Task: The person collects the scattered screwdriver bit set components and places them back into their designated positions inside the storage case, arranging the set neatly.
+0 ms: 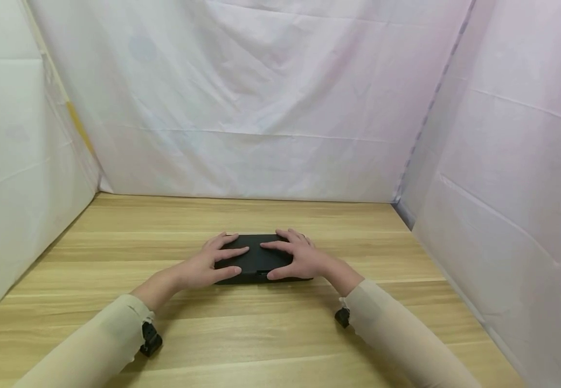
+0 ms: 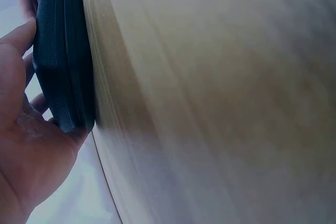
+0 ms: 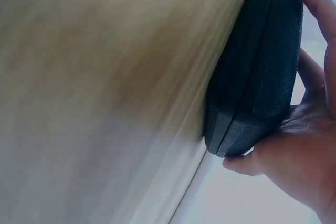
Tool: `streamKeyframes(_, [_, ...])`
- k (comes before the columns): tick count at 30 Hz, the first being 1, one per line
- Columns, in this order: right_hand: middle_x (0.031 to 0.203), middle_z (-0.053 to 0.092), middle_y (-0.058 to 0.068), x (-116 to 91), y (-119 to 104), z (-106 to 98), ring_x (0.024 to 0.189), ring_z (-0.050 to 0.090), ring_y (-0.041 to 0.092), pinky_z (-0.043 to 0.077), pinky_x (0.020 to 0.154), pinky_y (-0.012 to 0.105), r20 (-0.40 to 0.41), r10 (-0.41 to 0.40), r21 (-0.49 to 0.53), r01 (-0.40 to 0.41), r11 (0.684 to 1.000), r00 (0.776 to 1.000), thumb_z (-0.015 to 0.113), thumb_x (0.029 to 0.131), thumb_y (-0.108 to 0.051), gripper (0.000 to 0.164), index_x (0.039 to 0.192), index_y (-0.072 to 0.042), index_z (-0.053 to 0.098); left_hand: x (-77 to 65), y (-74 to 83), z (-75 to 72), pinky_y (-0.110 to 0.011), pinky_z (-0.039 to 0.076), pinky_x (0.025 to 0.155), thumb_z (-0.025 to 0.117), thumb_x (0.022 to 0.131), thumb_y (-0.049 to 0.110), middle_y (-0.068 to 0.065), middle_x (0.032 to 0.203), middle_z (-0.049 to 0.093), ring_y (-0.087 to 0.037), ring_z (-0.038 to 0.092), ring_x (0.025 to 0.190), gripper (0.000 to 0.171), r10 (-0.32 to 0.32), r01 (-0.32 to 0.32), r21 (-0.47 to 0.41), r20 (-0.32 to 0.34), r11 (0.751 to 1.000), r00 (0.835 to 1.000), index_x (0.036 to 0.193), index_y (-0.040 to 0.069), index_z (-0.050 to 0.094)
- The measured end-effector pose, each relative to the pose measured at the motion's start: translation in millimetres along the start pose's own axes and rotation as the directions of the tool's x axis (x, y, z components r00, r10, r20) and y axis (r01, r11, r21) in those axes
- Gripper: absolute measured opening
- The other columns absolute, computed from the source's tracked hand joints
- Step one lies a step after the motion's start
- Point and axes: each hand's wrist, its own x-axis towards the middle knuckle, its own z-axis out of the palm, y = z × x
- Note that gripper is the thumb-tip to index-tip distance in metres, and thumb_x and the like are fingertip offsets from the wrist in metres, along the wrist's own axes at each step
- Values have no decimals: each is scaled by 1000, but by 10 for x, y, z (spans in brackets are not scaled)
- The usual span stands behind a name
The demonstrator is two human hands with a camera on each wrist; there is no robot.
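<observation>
A black hard case (image 1: 256, 253) lies flat on the wooden table, its long side facing me. My left hand (image 1: 212, 265) spreads over its left end, with the thumb near the front edge and the fingers extended across the lid. Over the right end, my right hand (image 1: 297, 257) rests in much the same way, its thumb beside a dark latch area (image 1: 262, 273). In the left wrist view, one digit touches the end of the case (image 2: 65, 61) near the table. The right wrist view shows a seam along the side of the case (image 3: 254, 72) and a fingertip at its end.
The pale wooden table (image 1: 261, 323) extends around the case. White sheeting hangs behind it as a back curtain (image 1: 261, 108), with side curtains at left (image 1: 8, 134) and right (image 1: 518, 161). Each light sleeve has a small black device at the wrist.
</observation>
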Motion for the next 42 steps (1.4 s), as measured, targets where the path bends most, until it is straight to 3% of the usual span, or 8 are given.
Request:
streamKeyframes(23, [182,24,7,67,-22,5,167,18,41,31,131,72,-56,20,15,-20,1000,998,84,92,-62,74,158,-42,58,-4,-1,-24,-85,17,128,61,112,52,-13,185,14,-48,0,170,61,-31,31,-13,13,999,999,167,29,49])
streamKeyframes(35, [180,29,7,91,-113,-41,164,23,42,37,128,69,-52,46,-16,-47,999,998,87,91,-58,71,155,-40,62,-18,10,-45,-84,18,129,61,112,51,-12,185,14,-48,1,169,61,-30,31,-9,19,999,999,167,28,49])
streamKeyframes(42, [180,29,6,111,-106,-56,164,22,41,35,129,69,-34,53,-16,-54,998,998,86,91,-61,72,156,-42,61,-22,-2,-42,-84,18,129,61,112,51,-12,185,14,-48,0,169,60,-33,33,-16,21,999,999,167,29,49])
